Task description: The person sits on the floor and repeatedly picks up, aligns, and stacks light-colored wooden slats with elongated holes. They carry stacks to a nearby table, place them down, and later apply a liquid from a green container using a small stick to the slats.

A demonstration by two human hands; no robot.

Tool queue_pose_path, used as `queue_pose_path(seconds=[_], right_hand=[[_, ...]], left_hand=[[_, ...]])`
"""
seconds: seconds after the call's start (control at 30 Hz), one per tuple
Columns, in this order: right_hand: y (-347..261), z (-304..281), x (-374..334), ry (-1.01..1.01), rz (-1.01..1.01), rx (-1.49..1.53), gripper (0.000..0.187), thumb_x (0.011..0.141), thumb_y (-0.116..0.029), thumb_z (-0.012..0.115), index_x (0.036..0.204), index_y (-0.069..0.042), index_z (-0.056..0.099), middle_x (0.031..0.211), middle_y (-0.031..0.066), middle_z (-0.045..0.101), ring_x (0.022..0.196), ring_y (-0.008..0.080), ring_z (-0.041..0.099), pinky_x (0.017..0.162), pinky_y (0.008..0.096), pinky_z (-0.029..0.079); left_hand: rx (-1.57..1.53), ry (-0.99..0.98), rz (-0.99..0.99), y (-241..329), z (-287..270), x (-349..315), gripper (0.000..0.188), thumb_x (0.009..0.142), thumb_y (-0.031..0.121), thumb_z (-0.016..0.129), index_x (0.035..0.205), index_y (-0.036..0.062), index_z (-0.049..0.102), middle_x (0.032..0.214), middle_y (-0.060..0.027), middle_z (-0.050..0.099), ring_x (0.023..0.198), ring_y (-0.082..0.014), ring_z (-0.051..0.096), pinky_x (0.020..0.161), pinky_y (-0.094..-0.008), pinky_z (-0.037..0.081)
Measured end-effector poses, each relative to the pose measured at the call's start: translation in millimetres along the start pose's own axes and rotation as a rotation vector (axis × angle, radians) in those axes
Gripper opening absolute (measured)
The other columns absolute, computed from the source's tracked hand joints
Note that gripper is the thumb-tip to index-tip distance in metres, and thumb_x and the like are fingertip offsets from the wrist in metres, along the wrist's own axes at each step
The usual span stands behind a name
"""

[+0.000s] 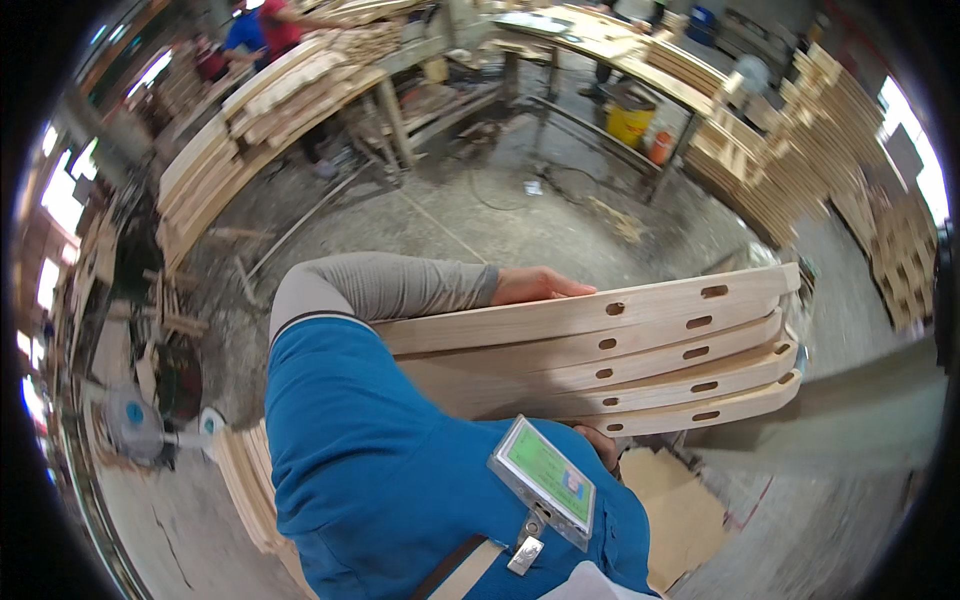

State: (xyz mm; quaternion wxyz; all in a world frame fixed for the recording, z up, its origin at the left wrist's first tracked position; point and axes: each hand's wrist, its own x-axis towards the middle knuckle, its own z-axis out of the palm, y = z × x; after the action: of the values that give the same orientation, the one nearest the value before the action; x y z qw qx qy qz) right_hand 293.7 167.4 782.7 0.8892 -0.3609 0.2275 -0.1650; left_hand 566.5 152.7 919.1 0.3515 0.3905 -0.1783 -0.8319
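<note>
A stack of pale wooden boards (600,345) with oval slots near their ends lies across in front of my chest. Its right ends have rounded corners and are slightly fanned apart. My left hand (540,284) reaches round the far side and presses along the outermost board, its fingertips partly hidden. On the near side, my right hand (598,446) grips the closest board from below; most of this hand is hidden by my blue shirt and badge. The boards are held between both hands.
Long boards are piled on a workbench (290,150) at the far left. A far table (600,45) stands above a yellow bucket (629,120) and an orange container (660,147). Tall timber stacks (800,150) stand right. A fan (135,425) is at left. People work at the back left.
</note>
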Motion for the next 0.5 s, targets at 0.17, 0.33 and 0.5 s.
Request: queue_pose_path(seconds=[0.17,0.33,0.5], right_hand=[[-21,-20,48,-0.285,0.177,-0.078,0.026,0.077,-0.006,0.056,0.102,0.004,0.058,0.097,0.0122,0.062,0.089,0.0207,0.058,0.079,0.03,0.045],[-14,48,162,-0.475,0.346,-0.109,0.026,0.079,-0.006,0.055,0.102,0.004,0.057,0.098,0.0123,0.062,0.091,0.0209,0.058,0.081,0.0301,0.045],[-17,163,257,-0.633,0.55,-0.08,0.027,0.08,-0.007,0.054,0.104,0.005,0.057,0.105,0.0131,0.06,0.098,0.0206,0.055,0.087,0.0307,0.041]], left_hand=[[0.029,0.178,0.396,-37,-38,-14,0.049,0.087,0.038,0.047,0.124,0.0063,0.045,0.121,-0.0052,0.051,0.1,-0.0139,0.053,0.089,-0.0292,0.04],[-0.101,0.303,0.434,-26,-105,-113,0.056,0.084,0.042,0.05,0.125,0.005,0.043,0.119,-0.0071,0.052,0.099,-0.0149,0.053,0.088,-0.0309,0.041],[-0.129,0.488,0.483,-29,-177,-216,0.064,0.078,0.044,0.054,0.126,0.0029,0.04,0.117,-0.0124,0.052,0.103,-0.0199,0.052,0.091,-0.0336,0.039]])
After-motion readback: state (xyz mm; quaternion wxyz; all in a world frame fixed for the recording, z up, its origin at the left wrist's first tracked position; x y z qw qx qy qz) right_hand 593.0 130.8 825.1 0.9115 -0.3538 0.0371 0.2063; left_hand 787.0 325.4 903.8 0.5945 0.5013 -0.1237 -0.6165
